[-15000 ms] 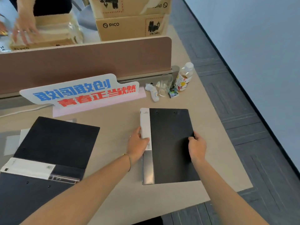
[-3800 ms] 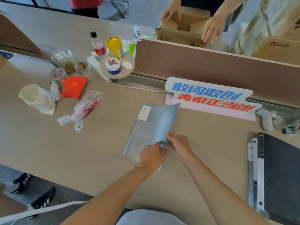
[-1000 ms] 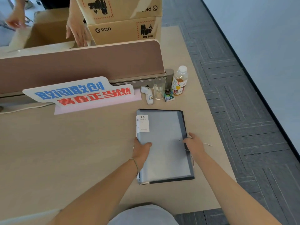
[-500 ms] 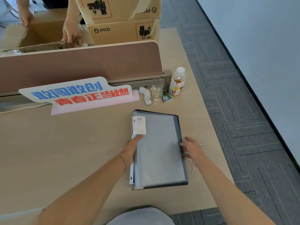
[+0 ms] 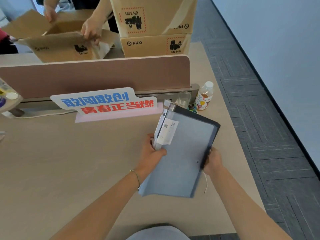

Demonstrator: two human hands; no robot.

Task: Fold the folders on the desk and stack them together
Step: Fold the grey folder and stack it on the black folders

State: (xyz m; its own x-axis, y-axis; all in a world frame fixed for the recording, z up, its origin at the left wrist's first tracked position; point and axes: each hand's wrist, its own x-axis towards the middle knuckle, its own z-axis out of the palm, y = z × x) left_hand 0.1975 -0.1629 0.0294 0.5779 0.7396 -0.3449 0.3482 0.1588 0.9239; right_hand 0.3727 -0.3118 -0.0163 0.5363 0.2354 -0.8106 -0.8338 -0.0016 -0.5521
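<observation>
Both hands grip the stack (image 5: pixel 181 153) of closed folders, grey one on top, tilted at centre frame: left hand (image 5: pixel 152 153), right hand (image 5: pixel 213 161).

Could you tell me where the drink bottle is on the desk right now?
The drink bottle stands at the desk's far right, by the end of the divider, beyond the stack of folders.

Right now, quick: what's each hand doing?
Left hand: closed on the folder stack, at its left edge.
Right hand: closed on the same stack's right edge.
</observation>
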